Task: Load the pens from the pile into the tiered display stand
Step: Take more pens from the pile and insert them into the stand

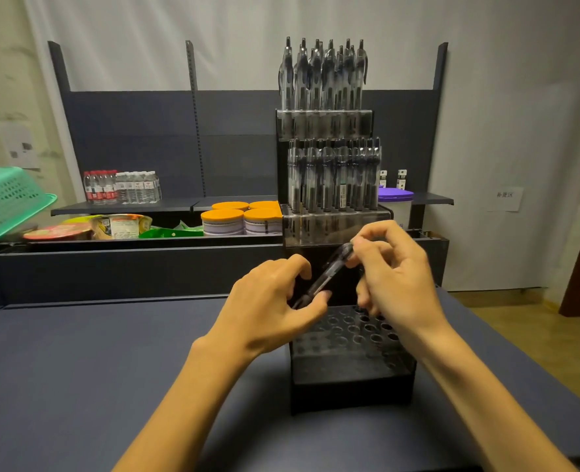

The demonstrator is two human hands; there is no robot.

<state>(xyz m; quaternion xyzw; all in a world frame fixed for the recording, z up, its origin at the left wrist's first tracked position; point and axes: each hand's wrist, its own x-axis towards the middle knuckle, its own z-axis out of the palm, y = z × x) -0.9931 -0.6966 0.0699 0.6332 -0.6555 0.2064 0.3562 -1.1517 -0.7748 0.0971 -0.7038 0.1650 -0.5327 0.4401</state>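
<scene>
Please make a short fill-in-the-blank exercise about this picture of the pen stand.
1. Both hands hold one ____ above the stand's lowest tier.
2. The holes in the lowest tier are ____.
3. The tubs left of the display stand have ____ lids.
4. The basket at the left edge is ____.

Missing words: pen; empty; orange; green
</scene>
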